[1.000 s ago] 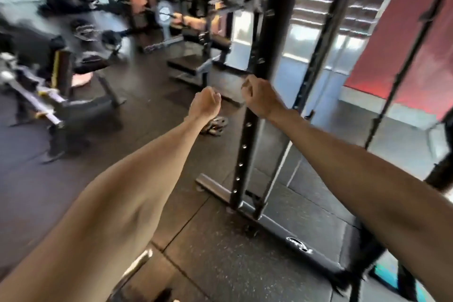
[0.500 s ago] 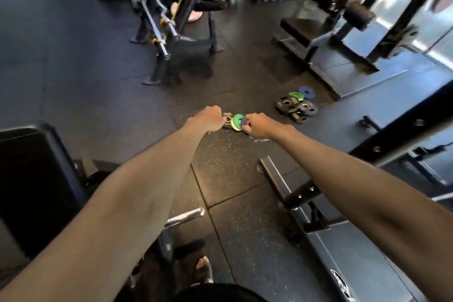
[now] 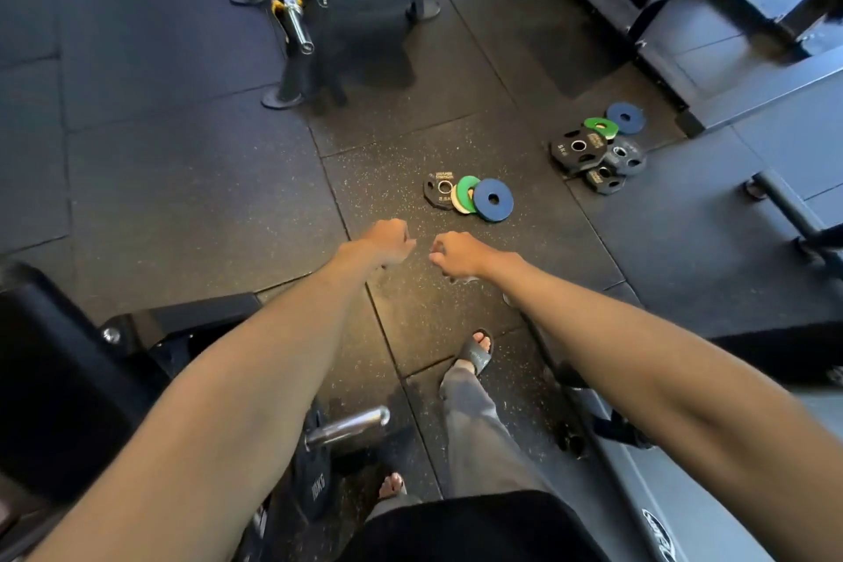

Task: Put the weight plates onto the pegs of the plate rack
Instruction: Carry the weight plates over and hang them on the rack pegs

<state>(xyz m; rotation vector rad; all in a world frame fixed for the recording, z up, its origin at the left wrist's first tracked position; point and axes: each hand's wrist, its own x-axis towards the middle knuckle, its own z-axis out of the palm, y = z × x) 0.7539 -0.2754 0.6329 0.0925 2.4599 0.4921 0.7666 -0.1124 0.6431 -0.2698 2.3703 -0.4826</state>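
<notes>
While their palms are being hidden from the head camera, the left hand (image 3: 391, 241) and right hand (image 3: 460, 254) are being held clenched mid-frame, seemingly empty; weight plates (image 3: 467, 189) are being left overlapped on the floor (image 3: 182, 151) just above them, another pile (image 3: 563, 151) lying blurred at right.

Single head view, wide-angle, aimed forward and steeply down past outstretched forearms at rubber floor (image 3: 182, 160).

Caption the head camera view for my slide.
Left hand and right hand, both curled, extend toward weight plates on the gym floor.
</notes>
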